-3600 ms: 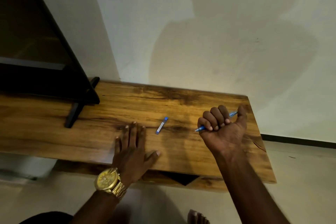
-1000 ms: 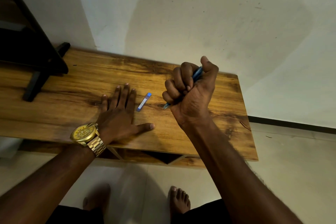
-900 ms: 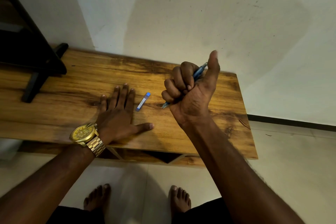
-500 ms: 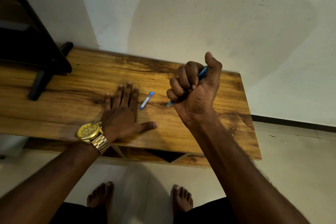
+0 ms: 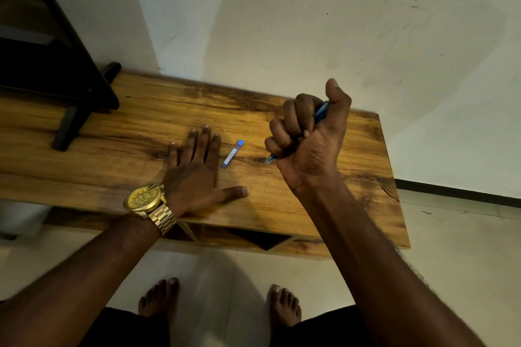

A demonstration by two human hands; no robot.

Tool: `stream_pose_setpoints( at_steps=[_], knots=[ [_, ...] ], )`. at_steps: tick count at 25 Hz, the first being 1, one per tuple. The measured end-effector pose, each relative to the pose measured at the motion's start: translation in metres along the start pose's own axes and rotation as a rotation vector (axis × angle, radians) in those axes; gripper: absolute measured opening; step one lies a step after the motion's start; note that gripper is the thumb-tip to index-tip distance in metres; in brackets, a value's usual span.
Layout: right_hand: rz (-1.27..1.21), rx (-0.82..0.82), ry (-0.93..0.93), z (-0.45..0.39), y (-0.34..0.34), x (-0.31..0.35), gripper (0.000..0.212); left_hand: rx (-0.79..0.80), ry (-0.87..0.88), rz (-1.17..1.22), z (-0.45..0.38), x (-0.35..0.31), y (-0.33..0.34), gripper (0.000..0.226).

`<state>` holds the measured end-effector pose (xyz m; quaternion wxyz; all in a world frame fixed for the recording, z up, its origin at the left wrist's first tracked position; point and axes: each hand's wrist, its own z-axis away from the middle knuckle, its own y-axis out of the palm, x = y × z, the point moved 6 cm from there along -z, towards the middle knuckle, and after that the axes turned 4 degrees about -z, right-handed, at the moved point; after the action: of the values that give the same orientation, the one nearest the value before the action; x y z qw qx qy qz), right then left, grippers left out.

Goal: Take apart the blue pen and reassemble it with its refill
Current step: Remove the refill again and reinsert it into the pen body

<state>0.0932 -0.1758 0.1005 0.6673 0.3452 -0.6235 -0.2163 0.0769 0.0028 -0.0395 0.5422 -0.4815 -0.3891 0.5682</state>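
Observation:
My right hand (image 5: 308, 141) is clenched in a fist around the blue pen (image 5: 321, 113), held tilted with its tip (image 5: 268, 160) down at the wooden table (image 5: 352, 205). The thumb sticks up above the pen's upper end; most of the barrel is hidden in the fist. A small blue and clear refill tube (image 5: 233, 153) lies on the table between my hands. My left hand (image 5: 194, 172), with a gold watch on the wrist, rests flat, palm down, fingers spread, just left of the tube and holding nothing.
A black stand (image 5: 73, 110) with a dark panel occupies the table's left end. The wall rises directly behind the table. The table's right edge is close to my right hand. My bare feet (image 5: 220, 301) stand on the tiled floor below the front edge.
My right thumb has lifted off the pen's top end, as it did a second ago before pressing down. The left hand and the refill tube have stayed put.

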Motion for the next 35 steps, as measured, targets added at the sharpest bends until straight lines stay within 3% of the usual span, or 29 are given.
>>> stream_pose_setpoints(
  at_steps=[12,21,35],
  knots=[
    [-0.078,-0.005,0.008,-0.0015,-0.0027,0.0056,0.067,0.009,-0.005,-0.002,0.0002,-0.0006,-0.0002,0.145],
    [0.025,-0.039,0.011,-0.0012,-0.0031,0.0049,0.066,0.016,-0.008,0.001,0.0005,-0.0016,-0.0013,0.145],
    [-0.009,-0.037,0.004,-0.0013,-0.005,0.007,0.067,0.023,-0.009,0.01,0.0007,-0.0019,-0.0029,0.145]
  ],
)
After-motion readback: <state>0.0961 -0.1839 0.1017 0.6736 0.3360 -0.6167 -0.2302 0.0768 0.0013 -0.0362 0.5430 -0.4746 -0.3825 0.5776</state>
